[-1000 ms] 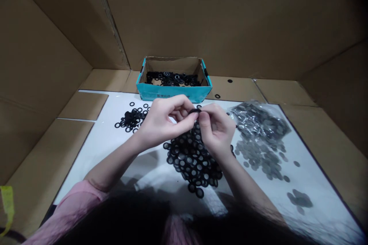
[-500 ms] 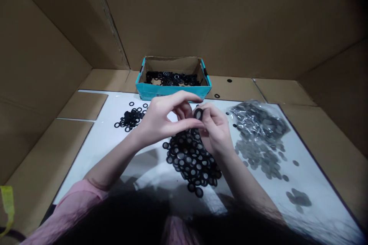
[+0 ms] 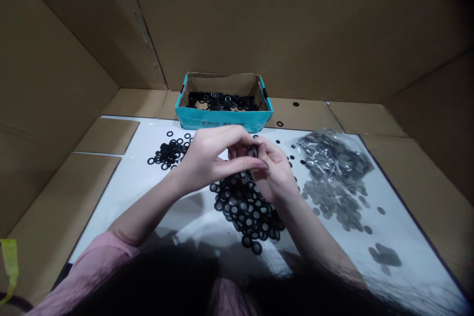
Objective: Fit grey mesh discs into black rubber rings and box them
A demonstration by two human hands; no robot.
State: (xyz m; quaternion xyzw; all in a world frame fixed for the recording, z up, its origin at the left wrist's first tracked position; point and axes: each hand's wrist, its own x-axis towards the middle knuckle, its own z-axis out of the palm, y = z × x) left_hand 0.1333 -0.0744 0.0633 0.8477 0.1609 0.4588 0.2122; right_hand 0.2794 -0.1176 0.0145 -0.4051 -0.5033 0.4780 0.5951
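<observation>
My left hand (image 3: 211, 158) and my right hand (image 3: 276, 170) meet over the middle of a white sheet (image 3: 140, 182). Between their fingertips they pinch one small black ring (image 3: 255, 150), mostly hidden by the fingers. Right under the hands lies a heap of black rings with grey discs inside (image 3: 248, 207). A smaller heap of plain black rings (image 3: 171, 150) lies to the left of my left hand. Loose grey discs (image 3: 333, 200) are spread to the right of my right hand.
A teal cardboard box (image 3: 222, 119) holding more black rings stands behind the hands. A clear plastic bag of grey discs (image 3: 333, 155) lies at the right. Brown cardboard walls (image 3: 296, 24) close in the back and both sides. Two stray rings lie on the cardboard beside the box.
The ring was held up face-on between the fingers half a second ago. Now the fingers have closed over it and the hands have dropped slightly toward the heap.
</observation>
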